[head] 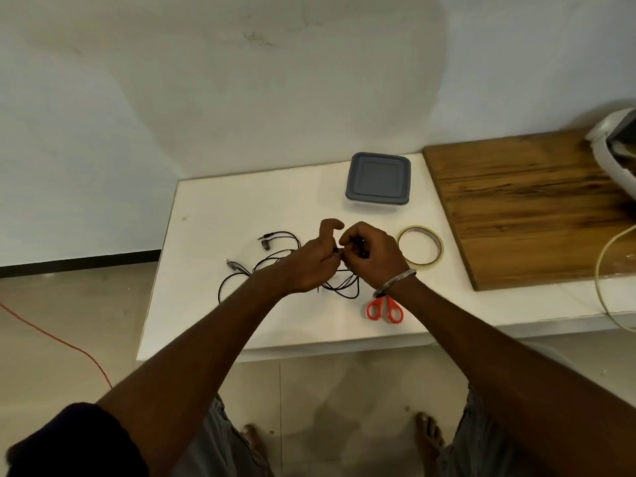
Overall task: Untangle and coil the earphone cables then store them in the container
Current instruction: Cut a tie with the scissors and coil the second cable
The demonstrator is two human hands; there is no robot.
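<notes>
Black earphone cables [275, 259] lie in a loose tangle on the white table [213, 304], with a plug and an earbud [265, 245] at the left. My left hand [311, 263] and my right hand [370, 251] meet above the tangle, and each pinches a part of the black cable between fingertips. My left index finger is raised and curled. Strands hang down from both hands to the table. The container [378, 179], clear with a grey lid on it, stands shut behind my hands.
A roll of clear tape [420, 249] lies right of my right hand. Orange-handled scissors [384, 308] lie under my right wrist. A wooden board [523, 208] covers the table's right side, with a white appliance [616, 146] and its cord at the far right.
</notes>
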